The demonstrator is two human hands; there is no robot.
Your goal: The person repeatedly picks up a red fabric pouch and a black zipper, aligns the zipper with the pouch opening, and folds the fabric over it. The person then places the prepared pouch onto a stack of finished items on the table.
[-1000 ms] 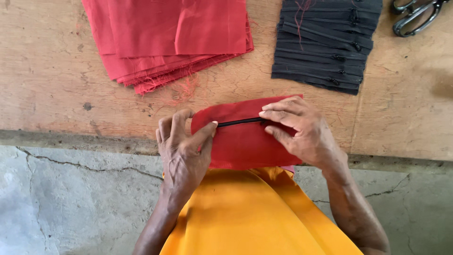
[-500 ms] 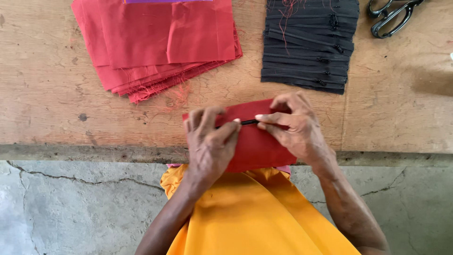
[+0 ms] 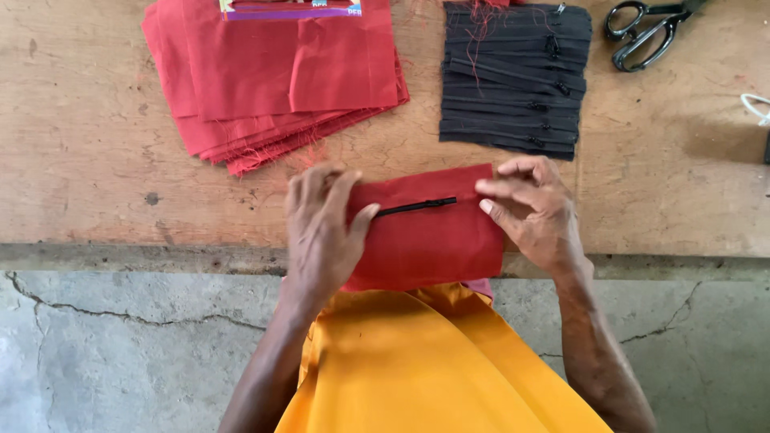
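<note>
A red fabric piece [image 3: 429, 244] with a black zipper [image 3: 417, 207] along its upper part lies at the near edge of the wooden table [image 3: 96, 184]. My left hand [image 3: 321, 232] presses down on its left end, thumb by the zipper's left tip. My right hand [image 3: 533, 210] pinches the fabric's right edge at the zipper line. The fabric's lower edge hangs over the table edge above my orange garment [image 3: 433, 369].
A stack of red fabric pieces [image 3: 273, 76] lies at the back left with a coloured card [image 3: 289, 8] on top. A pile of black zippers [image 3: 513, 76] sits behind the hands. Black scissors [image 3: 646, 32] rest at the back right. Cracked concrete floor [image 3: 120, 353] lies below.
Both hands have spread apart along the red piece, the left sliding to its left end and the right to its right edge, so more of the zipper shows.
</note>
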